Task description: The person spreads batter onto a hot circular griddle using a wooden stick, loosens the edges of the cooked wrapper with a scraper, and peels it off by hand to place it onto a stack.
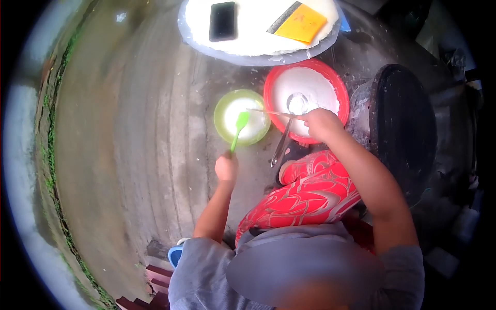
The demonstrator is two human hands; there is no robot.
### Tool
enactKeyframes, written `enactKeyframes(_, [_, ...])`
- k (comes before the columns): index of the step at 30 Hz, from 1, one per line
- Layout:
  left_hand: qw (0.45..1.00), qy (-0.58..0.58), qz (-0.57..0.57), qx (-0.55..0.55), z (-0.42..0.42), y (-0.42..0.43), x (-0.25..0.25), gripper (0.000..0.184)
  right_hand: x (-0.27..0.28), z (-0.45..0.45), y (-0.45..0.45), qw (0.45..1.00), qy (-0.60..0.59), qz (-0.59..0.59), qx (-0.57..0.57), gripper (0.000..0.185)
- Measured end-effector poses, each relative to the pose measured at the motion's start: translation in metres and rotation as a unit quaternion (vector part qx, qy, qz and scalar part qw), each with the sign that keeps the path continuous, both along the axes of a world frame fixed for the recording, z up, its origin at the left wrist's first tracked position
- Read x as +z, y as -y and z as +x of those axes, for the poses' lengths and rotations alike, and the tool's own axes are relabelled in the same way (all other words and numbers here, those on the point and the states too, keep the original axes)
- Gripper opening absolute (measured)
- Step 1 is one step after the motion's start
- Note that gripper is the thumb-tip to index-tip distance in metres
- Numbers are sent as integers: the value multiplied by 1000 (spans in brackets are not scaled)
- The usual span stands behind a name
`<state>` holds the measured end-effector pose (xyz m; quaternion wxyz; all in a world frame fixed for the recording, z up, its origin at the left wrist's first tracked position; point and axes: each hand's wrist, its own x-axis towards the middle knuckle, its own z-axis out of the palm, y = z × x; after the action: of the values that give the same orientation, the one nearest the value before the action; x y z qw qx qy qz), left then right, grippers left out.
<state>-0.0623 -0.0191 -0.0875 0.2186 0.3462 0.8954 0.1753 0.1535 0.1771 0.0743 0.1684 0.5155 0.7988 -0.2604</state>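
Left hand (226,168) is wrapped around the handle of a green spatula (242,121), so it's closed up pretty narrow. The spatula's head is over the white stuff in a light green bowl (219,109), which sits on the concrete floor (155,155). Right hand (323,124) is pinching a thin stick (276,112) that crosses the bowl's right rim, tip right near the spatula head; can't really tell if they're touching.

Just beside the bowl's right edge there's a red basin (342,85) of white powder (305,80). A ladle (281,147) is in there too, scoop toward the middle, handle hanging over the front edge. Past the basin's far edge is a round tray (248,57) covered in white, with a black phone (222,21) near its left edge and a yellow packet (301,24) nearer the right.
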Motion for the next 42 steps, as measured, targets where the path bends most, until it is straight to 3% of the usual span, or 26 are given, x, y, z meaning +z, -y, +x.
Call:
enactKeyframes(3, [998, 37, 51, -1, 6, 9, -4, 20, -3, 2, 0, 997, 23, 48, 60, 27])
enactKeyframes(5, [989, 67, 125, -34, 6, 11, -29, 24, 6, 2, 1, 974, 75, 139, 163, 28])
enactKeyframes(8, [985, 145, 96, 16, 1, -1, -70, 27, 34, 18, 0, 964, 79, 165, 191, 30])
enactKeyframes(11, [989, 141, 48, 6, -16, -7, -116, 27, 55, 52, -4, 978, 32, 155, 138, 30])
enactKeyframes(13, [990, 136, 11, -19, -7, -19, -100, 27, 65, 78, -2, 990, -13, 132, 56, 29])
enactKeyframes(14, [997, -16, 27, -69, 5, -24, -78, 28, 68, 91, 1, 990, -11, 135, 45, 29])
enactKeyframes(16, [934, -314, 65, -160, 35, -37, -23, 31, 72, 117, 8, 993, 3, 118, -20, 29])
enactKeyframes(17, [968, -176, 59, -171, 47, -47, -19, 36, 74, 129, 14, 991, -39, 124, -40, 30])
enactKeyframes(18, [955, -92, 151, -237, 51, -56, -40, 41, 78, 142, 22, 990, -38, 124, -50, 30])
enactKeyframes(19, [962, 181, 50, -199, 61, -72, -26, 38, 82, 155, 30, 985, -84, 100, -114, 31])
enactKeyframes(20, [886, 437, -60, -142, 71, -88, -12, 36, 84, 169, 40, 972, -129, 77, -178, 33])
enactKeyframes(21, [886, 435, -63, -150, 78, -97, -7, 36, 86, 184, 52, 960, -153, 76, -220, 34])
enactKeyframes(22, [785, 614, -77, -39, 87, -105, -4, 32, 85, 199, 64, 958, -153, 78, -228, 34])
enactKeyframes(23, [642, 758, -89, 76, 95, -114, 0, 30, 84, 215, 77, 947, -177, 86, -254, 34])
enactKeyframes(24, [625, 766, -77, 126, 104, -124, 9, 24, 83, 231, 92, 934, -200, 95, -280, 34])
enactKeyframes(26, [595, 772, -115, 193, 98, -152, -19, 24, 74, 270, 135, 902, -244, 96, -343, 35])
enactKeyframes(29, [779, 612, -88, 100, 114, -187, -13, 18, 69, 294, 165, 872, -278, 96, -392, 36])
enactKeyframes(32, [865, 502, -8, -14, 148, -199, -17, 18, 58, 309, 181, 849, -303, 105, -420, 37])
enactKeyframes(33, [866, 500, -13, -19, 151, -190, -17, 18, 55, 314, 183, 851, -307, 113, -411, 37])
enactKeyframes(34, [920, 318, -55, -222, 149, -173, -16, 19, 52, 318, 183, 853, -311, 124, -400, 37])
enactKeyframes(36, [891, 34, -87, -444, 122, -145, -2, 24, 44, 323, 184, 847, -322, 130, -403, 37])
enactKeyframes(37, [873, -41, -84, -479, 100, -138, 18, 26, 40, 324, 185, 844, -326, 122, -409, 37])
enactKeyframes(38, [879, -22, -201, -431, 92, -150, 61, 30, 36, 326, 186, 841, -328, 113, -415, 37])
enactKeyframes(39, [854, -97, -207, -468, 66, -168, 38, 29, 37, 326, 184, 848, -321, 114, -407, 37])
enactKeyframes(40, [891, -90, -227, -382, 79, -185, 70, 28, 38, 325, 182, 846, -322, 110, -411, 37])
enactKeyframes(42, [916, -87, -197, -338, 99, -206, 55, 28, 40, 322, 175, 852, -323, 114, -395, 37])
